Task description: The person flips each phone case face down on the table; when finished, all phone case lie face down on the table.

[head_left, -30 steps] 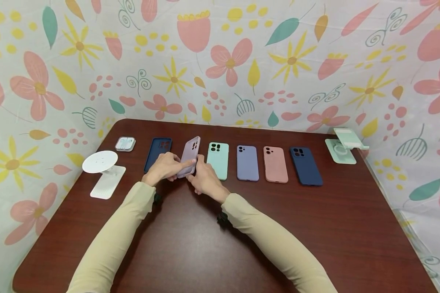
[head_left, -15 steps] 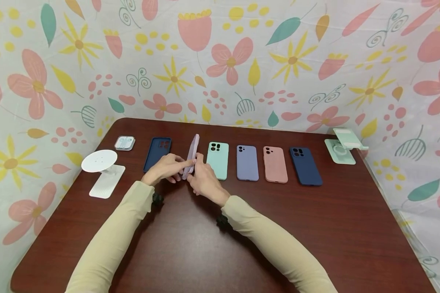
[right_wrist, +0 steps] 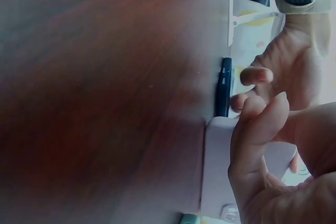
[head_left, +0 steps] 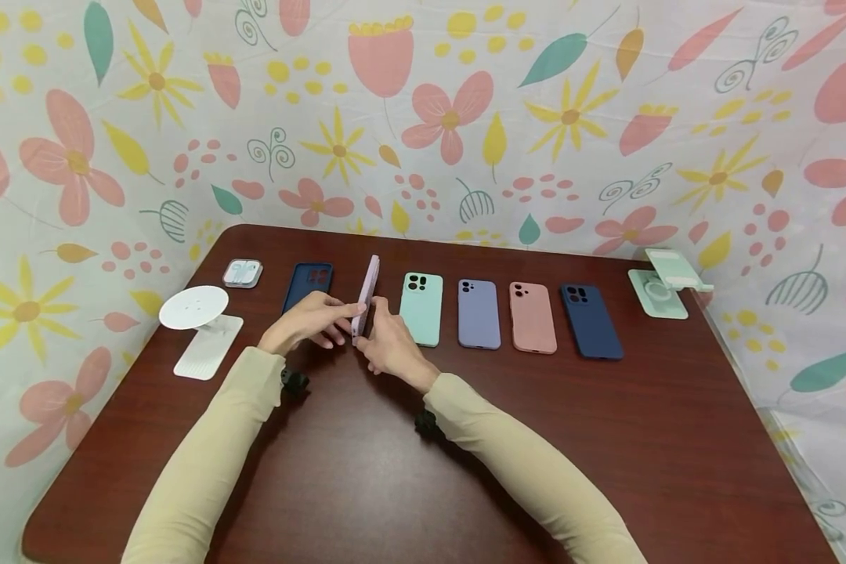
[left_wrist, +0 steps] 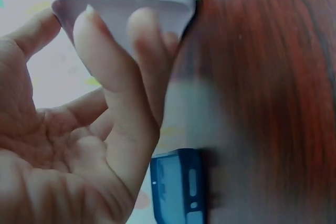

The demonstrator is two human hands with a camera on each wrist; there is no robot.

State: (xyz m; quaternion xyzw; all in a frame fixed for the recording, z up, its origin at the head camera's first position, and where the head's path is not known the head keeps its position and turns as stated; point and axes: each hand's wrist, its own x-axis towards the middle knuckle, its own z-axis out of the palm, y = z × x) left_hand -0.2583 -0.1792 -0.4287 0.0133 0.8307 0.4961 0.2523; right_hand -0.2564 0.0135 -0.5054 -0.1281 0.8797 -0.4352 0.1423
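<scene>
A pale lilac phone case (head_left: pixel 366 294) stands nearly edge-on on its long side, open inner face toward the left. My right hand (head_left: pixel 393 345) holds it from the right, near its lower end. My left hand (head_left: pixel 310 319) is on its other side, the thumb touching the near edge. In the left wrist view, the left fingers (left_wrist: pixel 123 85) lie loosely bent before the hollow inside of the case. Head view shows a gap between those fingertips and the case. Left of it lies a dark blue case (head_left: pixel 308 283), inner side up, partly hidden by the left hand.
To the right lie a mint case (head_left: pixel 421 309), a periwinkle case (head_left: pixel 479 313), a pink case (head_left: pixel 533 317) and a navy case (head_left: pixel 592 321). At left are a white stand (head_left: pixel 207 345) and boxed earphones (head_left: pixel 243 273); a green stand (head_left: pixel 659 294) is far right.
The lilac case has turned from slanted, its back showing, to almost edge-on. My left hand has drawn slightly left, its fingers coming away from the case. The right hand keeps its hold.
</scene>
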